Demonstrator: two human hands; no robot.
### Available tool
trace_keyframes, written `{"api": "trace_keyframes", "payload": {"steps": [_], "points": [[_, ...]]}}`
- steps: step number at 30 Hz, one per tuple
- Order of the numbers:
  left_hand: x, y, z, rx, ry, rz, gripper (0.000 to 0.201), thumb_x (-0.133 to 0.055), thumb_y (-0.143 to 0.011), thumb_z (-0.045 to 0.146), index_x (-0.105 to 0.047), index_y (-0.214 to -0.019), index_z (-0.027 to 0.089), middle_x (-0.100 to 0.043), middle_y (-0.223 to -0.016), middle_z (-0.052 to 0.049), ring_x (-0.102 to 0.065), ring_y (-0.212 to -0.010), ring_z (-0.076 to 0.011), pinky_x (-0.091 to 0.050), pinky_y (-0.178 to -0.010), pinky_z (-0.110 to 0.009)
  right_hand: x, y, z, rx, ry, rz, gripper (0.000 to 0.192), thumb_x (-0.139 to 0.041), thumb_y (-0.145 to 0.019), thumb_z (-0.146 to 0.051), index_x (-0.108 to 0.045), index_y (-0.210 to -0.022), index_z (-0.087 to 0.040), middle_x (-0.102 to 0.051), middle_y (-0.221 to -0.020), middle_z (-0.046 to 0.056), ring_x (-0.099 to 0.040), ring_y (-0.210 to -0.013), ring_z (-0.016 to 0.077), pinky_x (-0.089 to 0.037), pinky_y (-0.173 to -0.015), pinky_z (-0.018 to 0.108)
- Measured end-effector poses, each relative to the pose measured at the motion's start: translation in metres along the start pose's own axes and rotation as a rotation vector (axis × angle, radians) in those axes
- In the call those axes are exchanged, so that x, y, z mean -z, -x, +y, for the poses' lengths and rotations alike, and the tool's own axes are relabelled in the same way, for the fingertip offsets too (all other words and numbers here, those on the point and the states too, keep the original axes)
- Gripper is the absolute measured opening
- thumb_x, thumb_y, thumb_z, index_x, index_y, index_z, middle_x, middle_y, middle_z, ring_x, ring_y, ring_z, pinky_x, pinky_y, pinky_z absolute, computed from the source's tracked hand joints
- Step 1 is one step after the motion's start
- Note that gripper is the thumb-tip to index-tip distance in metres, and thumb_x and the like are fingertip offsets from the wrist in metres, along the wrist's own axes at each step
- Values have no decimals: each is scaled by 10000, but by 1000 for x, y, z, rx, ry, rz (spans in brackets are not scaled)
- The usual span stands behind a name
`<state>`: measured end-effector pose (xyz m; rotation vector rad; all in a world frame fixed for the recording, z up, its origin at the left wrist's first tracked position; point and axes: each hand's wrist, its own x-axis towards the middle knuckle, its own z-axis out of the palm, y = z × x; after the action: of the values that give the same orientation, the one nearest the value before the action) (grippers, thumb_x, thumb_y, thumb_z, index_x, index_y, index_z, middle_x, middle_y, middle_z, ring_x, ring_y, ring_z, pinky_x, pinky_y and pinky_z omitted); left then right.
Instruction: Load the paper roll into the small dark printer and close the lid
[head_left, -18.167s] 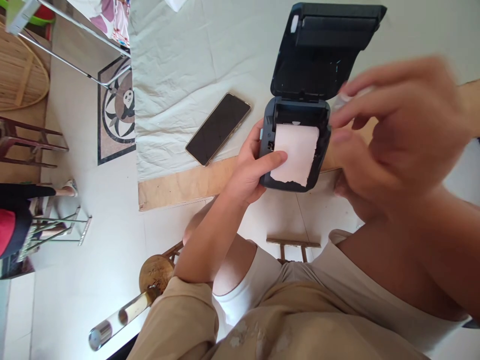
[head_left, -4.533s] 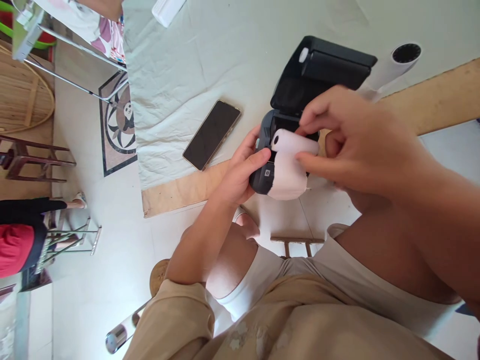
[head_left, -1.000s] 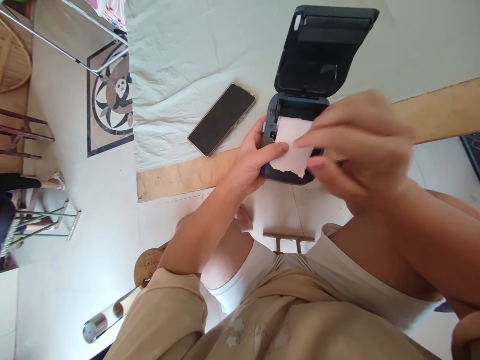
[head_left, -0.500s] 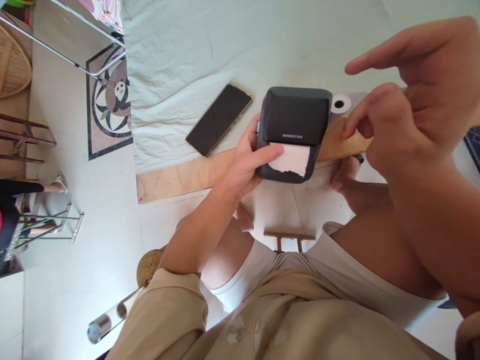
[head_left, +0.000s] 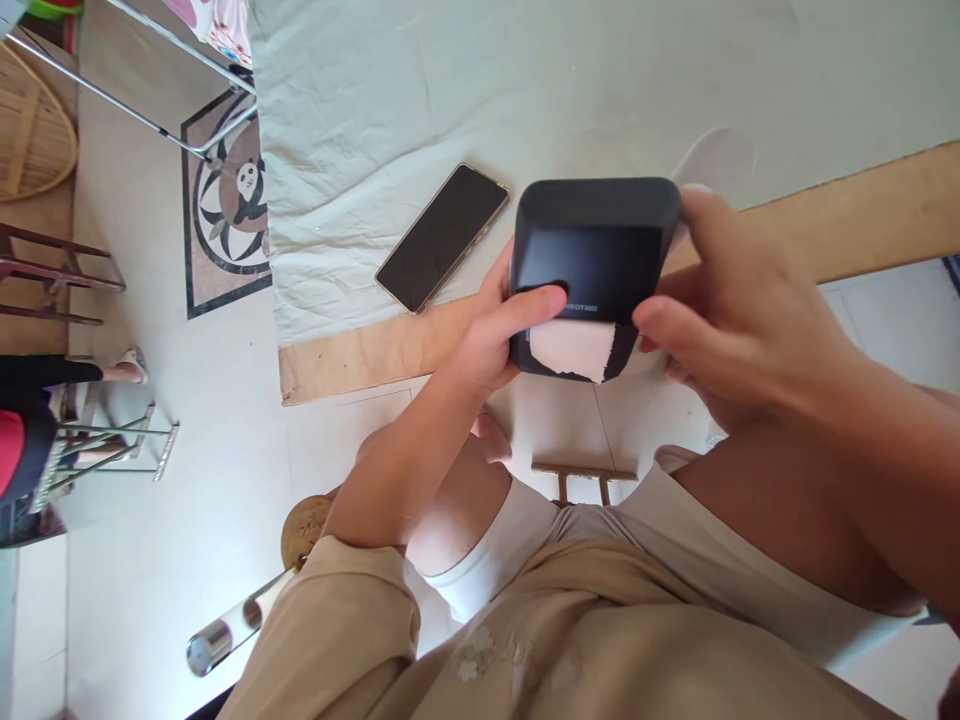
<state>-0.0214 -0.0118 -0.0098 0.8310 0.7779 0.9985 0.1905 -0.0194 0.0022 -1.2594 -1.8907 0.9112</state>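
Black printer (head_left: 600, 255), paper (head_left: 574, 349) poking out: left hand (head_left: 491, 335) and right hand (head_left: 739, 285) pinch opposite sides between thumb and fingers, likely steadying it.

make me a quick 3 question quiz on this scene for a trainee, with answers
1. What sticks out below the lid of the black device in the left hand?
A) a cable
B) white paper
C) a metal clip

2. True or false: the lid of the black device is swung wide open.

3. Fill in: the phone lies face up on a pale green ______.

Key:
1. B, and its lower edge looks ragged
2. False, the lid is down
3. cloth
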Motion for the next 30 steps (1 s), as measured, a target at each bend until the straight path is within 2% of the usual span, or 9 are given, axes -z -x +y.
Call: {"api": "trace_keyframes", "payload": {"steps": [1, 4, 6, 9, 12, 18, 22, 27, 30], "points": [[0, 0, 0, -23, -18, -24, 470, -846, -739, 443, -646, -1132, 282, -647, -881, 22, -671, -751, -153, -534, -635, -275, -2, -1, 4, 26, 5, -19, 673, -704, -852, -633, -498, -1387, -280, -667, -804, -9, -617, -611, 97, -445, -491, 217], [-1, 0, -1, -60, -86, -83, 462, -837, -766, 434, -631, -1157, 300, -629, -862, 18, -642, -729, -146, -507, -606, -265, -13, -5, 17, 131, -48, 101, 681, -783, -752, -659, -563, -1239, -236, -649, -1018, 46, -656, -798, 134, -469, -515, 214], [0, 0, -1, -80, -131, -79, 484, -824, -786, 443, -616, -1201, 309, -656, -923, 8, -666, -805, -168, -529, -670, -283, -20, -9, 25, 151, -103, 129, 670, -761, -767, -665, -556, -1238, -235, -634, -1116, 67, -660, -965, 180, -535, -597, 248], [1, 0, -2, -114, -169, -35, 519, -814, -800, 458, -597, -1248, 313, -690, -1054, -2, -691, -979, -207, -555, -815, -310, -24, -13, 33, 121, -149, 56, 682, -711, -813, -679, -524, -1317, -260, -616, -1200, 70, -642, -1095, 212, -590, -708, 300], [1, -1, -5, -142, -232, -28, 497, -788, -836, 460, -582, -1265, 319, -680, -1111, 0, -678, -1048, -213, -555, -888, -329, -23, -14, 35, 106, -176, 34, 721, -708, -807, -704, -499, -1342, -268, -611, -1198, 63, -642, -1066, 200, -600, -723, 317], [0, -2, -11, -330, -520, -75, 449, -728, -910, 480, -521, -1270, 312, -607, -1219, -2, -562, -1296, -216, -448, -1131, -340, -19, -14, 30, 60, -273, 71, 650, -736, -792, -681, -560, -1218, -223, -636, -1292, 109, -641, -1167, 249, -591, -927, 441], [4, -2, -9, -311, -613, -84, 462, -704, -927, 495, -504, -1292, 294, -599, -1242, -20, -568, -1277, -223, -457, -1105, -345, -18, -15, 31, 47, -293, 20, 648, -784, -767, -633, -551, -1200, -212, -629, -1299, 121, -644, -1160, 248, -601, -880, 429], [10, -2, -7, -270, -635, -85, 491, -728, -901, 526, -527, -1282, 290, -621, -1231, -23, -585, -1242, -240, -479, -1054, -359, -21, -16, 33, 136, -198, 107, 657, -726, -789, -691, -523, -1199, -218, -659, -1162, 83, -660, -1031, 205, -593, -762, 382], [11, -3, -8, -278, -614, -78, 500, -750, -884, 524, -541, -1273, 289, -633, -1203, -16, -598, -1205, -234, -475, -1040, -353, -23, -16, 33, 150, -188, 102, 664, -709, -806, -691, -489, -1226, -225, -649, -1156, 74, -662, -1032, 201, -593, -764, 377]]}}
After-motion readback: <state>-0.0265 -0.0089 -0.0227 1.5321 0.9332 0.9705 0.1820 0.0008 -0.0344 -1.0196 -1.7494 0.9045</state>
